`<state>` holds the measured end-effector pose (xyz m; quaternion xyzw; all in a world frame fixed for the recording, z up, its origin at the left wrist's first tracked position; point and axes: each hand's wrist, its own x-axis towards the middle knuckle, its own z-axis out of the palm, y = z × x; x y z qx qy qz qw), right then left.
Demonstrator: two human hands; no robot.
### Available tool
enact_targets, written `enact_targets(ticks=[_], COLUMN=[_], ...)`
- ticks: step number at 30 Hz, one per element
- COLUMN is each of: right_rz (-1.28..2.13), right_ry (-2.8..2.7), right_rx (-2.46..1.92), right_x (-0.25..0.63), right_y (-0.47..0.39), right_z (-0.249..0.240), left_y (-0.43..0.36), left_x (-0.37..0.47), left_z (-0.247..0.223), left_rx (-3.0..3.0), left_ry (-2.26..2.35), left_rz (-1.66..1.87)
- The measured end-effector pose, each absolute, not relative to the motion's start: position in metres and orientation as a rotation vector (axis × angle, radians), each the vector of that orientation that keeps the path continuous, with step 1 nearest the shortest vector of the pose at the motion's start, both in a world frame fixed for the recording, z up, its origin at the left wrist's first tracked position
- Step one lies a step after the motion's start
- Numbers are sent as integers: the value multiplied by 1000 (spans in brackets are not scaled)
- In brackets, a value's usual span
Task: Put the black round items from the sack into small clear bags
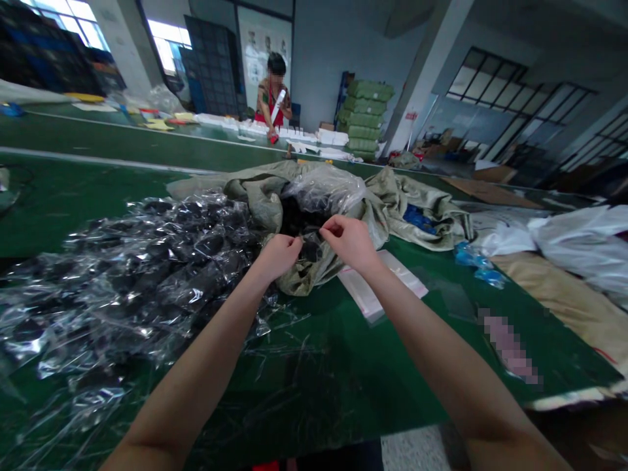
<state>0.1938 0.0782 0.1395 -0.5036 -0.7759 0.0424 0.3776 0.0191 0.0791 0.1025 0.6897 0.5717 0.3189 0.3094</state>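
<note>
Small black item in clear film (310, 250): held over the mouth of the olive-grey woven sack (298, 285), between both hands; exact shape can't be told.
Left hand (282, 256): thumb and finger together, clamped on its left edge.
Right hand (350, 241): fingertips pinched on its upper right edge.
Handling: judged light and soft; film likely slippery, thin, easily creased or torn. Best gripped by film edges or corners, with the black part supported.
Obstacles: loose sack rim folded just below the hands; crumpled clear plastic liner (330, 185) at the sack's mouth, could snag.
Left of sack: shiny heap of black items in clear film (196, 281), slide-prone if nudged.
Right of sack: flat clear bags with pink edge (366, 294), partly covered by the right forearm; crumpled blue plastic (490, 277) farther off.
Green counter (294, 392): everything above carried on it.
Beyond sack: co-worker in red apron (279, 118), well apart.
</note>
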Motion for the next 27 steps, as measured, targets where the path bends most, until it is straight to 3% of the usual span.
enact_targets(ticks=[10,27], right_rz=[16,28], right_ry=[-2078,-1929], right_rx=[-1122,-1249], right_x=[192,187], right_y=[77,75], right_z=[132,125], left_y=[80,79], left_x=[19,14], left_z=[101,105], left_rx=[1796,1941], left_ry=[1500,1529], left_rz=[897,790])
